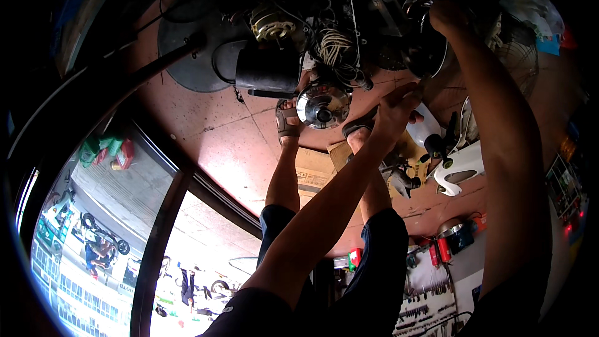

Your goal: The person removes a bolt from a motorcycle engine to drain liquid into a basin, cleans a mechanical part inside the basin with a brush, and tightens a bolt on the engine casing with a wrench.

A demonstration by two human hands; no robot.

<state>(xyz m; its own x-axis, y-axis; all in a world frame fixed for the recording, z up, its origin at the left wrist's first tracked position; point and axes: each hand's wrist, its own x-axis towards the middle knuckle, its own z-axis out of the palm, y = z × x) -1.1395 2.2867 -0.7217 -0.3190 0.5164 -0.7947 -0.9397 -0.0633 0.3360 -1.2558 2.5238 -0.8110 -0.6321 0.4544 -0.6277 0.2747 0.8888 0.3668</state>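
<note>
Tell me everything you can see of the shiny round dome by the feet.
The dome looks like polished metal, round and mirror-like, with bright and dark reflections. A dark round knob sits near its middle, facing the camera. It is between the two sandals, beside the dark container with a loop handle. Neither of the hands touches it; whether it touches a sandal is unclear.

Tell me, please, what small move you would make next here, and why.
I would probably steady the dark round object with the left hand: that hand appears close below it in the picture, while the right hand is near its upper edge. Shadow hides whether either hand grips it.
</note>
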